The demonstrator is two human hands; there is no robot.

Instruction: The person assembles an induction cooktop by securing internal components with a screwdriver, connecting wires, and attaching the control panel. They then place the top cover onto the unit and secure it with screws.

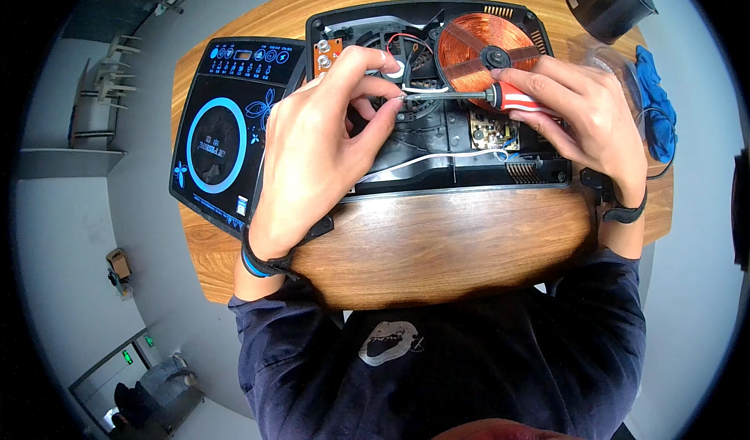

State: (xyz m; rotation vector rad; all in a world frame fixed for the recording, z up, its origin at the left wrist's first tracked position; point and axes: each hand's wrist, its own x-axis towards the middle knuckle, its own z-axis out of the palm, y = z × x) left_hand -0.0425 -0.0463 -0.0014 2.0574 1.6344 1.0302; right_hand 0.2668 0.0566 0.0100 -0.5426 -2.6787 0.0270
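Note:
An opened induction cooker base (422,176) lies on the table, its copper coil (469,45) at the right and its black fan (380,41) further left. In my right hand (582,100) is a screwdriver (522,98) with a red and white handle, held nearly level over the base, its shaft pointing left. My left hand (324,131) pinches thumb and fingertips together right at the screwdriver's tip. Whatever sits between those fingers is too small to make out. White and red wires run close to the fingertips, and part of the fan is hidden behind the left hand.
The cooker's black glass top panel (215,143), with blue markings, lies left of the base. A small circuit board (492,133) sits below the coil, and an orange board (326,51) at upper left. A black pot-like container (611,6) and a blue cloth (658,108) are at the right.

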